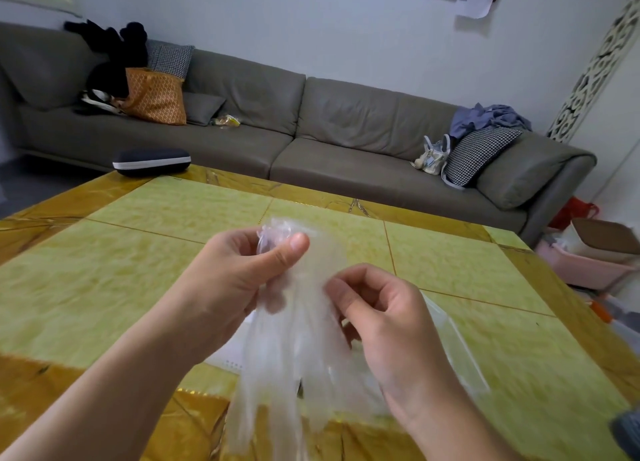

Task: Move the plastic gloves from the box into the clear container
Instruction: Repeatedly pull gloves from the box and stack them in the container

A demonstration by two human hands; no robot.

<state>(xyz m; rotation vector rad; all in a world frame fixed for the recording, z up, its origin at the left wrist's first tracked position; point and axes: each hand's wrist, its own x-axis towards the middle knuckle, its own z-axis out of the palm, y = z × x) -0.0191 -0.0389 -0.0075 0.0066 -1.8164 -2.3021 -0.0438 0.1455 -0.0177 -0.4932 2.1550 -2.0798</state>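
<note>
The left hand (239,280) is pinching the bunched cuffs of thin clear plastic gloves (294,349) between thumb and fingers, while the right hand (384,325) is pinching their edge; they are hanging above the yellow-green table (138,252).

Table (145,252), yellow-green marbled panels with amber-gold borders, fills the lower frame; dark zip case with white band (151,161) on its far-left corner, clear plastic container (460,349) lower right, largely hidden, blurred.
</note>
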